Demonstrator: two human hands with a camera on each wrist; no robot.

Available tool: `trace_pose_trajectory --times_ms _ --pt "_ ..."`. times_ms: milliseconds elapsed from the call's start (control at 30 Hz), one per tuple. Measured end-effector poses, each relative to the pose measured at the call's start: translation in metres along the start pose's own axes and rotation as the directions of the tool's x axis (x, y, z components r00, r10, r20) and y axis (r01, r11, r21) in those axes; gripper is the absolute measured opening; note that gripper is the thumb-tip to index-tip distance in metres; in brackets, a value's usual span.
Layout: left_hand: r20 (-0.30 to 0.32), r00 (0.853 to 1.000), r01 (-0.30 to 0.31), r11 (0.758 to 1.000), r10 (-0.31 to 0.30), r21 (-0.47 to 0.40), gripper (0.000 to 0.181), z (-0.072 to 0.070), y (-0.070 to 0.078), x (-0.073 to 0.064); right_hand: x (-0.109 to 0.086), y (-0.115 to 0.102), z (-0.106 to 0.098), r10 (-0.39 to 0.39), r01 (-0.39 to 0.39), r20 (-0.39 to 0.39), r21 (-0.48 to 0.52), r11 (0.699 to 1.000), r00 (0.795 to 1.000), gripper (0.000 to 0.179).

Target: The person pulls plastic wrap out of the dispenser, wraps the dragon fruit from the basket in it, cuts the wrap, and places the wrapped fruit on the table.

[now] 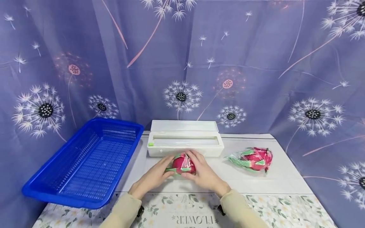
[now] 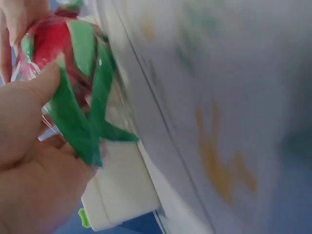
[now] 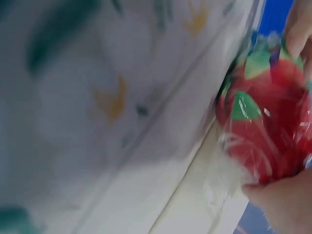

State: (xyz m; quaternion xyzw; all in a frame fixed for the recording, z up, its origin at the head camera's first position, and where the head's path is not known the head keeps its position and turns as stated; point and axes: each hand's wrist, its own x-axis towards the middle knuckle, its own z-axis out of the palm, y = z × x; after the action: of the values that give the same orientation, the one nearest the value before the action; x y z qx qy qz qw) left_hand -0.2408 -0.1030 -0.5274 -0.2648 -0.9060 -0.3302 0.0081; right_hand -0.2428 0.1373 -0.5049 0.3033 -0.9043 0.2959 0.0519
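Observation:
Between my two hands is a pink-red dragon fruit [image 1: 183, 164] with green scales, wrapped in clear, shiny film. My left hand [image 1: 152, 177] grips its left end; in the left wrist view the thumb presses beside the long green scales [image 2: 73, 117]. From the right, my right hand [image 1: 207, 174] holds the other end, thumb near the front and fingers over the top. Loose clear film [image 3: 226, 178] hangs by the right thumb in the right wrist view. Just behind the fruit stands a white cling film box [image 1: 185, 151] with its lid [image 1: 184, 126] raised.
A second film-wrapped dragon fruit [image 1: 258, 159] lies on the white surface to the right. At the left sits a large blue plastic basket [image 1: 67, 201]. A floral cloth [image 1: 174, 209] covers the front of the table, and a purple dandelion curtain [image 1: 205, 88] hangs behind.

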Motion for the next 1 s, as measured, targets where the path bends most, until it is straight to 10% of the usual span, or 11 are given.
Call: trace_pose_trajectory --times_ms 1000 --pt "0.216 0.973 0.124 0.972 -0.079 -0.2 0.061 -0.016 -0.021 0.018 0.024 0.018 -0.014 0.05 -0.052 0.163 0.006 0.999 0.985 0.099"
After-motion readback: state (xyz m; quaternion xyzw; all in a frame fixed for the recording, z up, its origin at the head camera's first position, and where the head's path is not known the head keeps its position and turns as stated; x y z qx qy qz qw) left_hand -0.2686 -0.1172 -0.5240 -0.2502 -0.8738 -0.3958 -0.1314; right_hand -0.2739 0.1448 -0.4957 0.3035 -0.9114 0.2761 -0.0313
